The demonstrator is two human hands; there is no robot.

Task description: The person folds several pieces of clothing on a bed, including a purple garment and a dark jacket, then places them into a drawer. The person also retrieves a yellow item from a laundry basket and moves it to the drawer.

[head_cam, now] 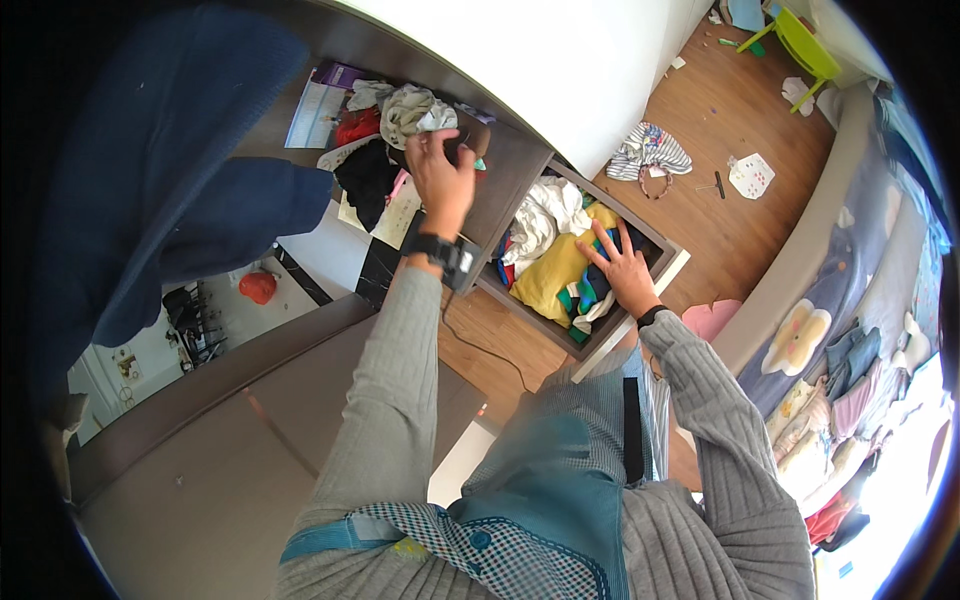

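My left hand (pixel 442 180) is over the dark cabinet top, its curved fingers apart beside a bundle of light cloth (pixel 409 116); whether the fingertips touch it I cannot tell. Near that hand lie a black cloth (pixel 366 184), a red cloth (pixel 357 126) and a pink item. My right hand (pixel 626 274), fingers spread, rests on folded clothes in a pulled-out drawer (pixel 667 264). Inside are a yellow garment (pixel 547 277), a white garment (pixel 544 217) and a blue, green and black patterned one (pixel 589 289).
Navy fabric (pixel 247 202) hangs at the left. On the wooden floor are a striped cloth (pixel 649 154), a headband (pixel 655 184), a T-handled tool (pixel 719 184) and a green chair (pixel 802 45). A bed (pixel 810 285) with clothes stands right; a cable (pixel 487 346) runs below the cabinet.
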